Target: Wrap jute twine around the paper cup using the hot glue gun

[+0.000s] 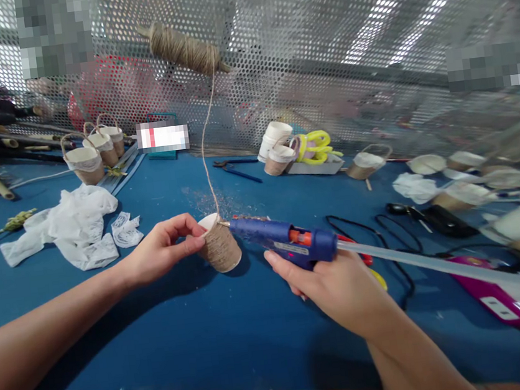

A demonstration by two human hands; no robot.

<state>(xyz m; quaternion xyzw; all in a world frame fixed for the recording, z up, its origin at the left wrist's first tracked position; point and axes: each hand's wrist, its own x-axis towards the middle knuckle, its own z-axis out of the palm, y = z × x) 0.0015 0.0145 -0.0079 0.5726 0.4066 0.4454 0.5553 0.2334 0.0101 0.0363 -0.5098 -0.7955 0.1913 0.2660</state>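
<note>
My left hand point(176, 245) pinches the rim of a small paper cup point(222, 249) wrapped in brown burlap, tilted over the table. In my right hand point(330, 281) is a blue hot glue gun point(283, 236), gripped by its handle, with a long clear glue stick point(412, 259) sticking out of its back. Its nozzle meets the cup's rim, or comes very close to it. There a strand of jute twine point(206, 163) runs down to the rim from a spool of twine point(182, 48) above. The twine's end at the rim is hard to make out.
White lace fabric point(73, 225) lies at left, near several finished cups with handles point(85, 165). Pliers point(238, 169), white cups point(275, 140) and a yellow-handled tool point(315, 147) are farther back. Right: a black cable point(386, 230) and purple box point(501, 293). Perforated metal mesh point(271, 43) rises behind.
</note>
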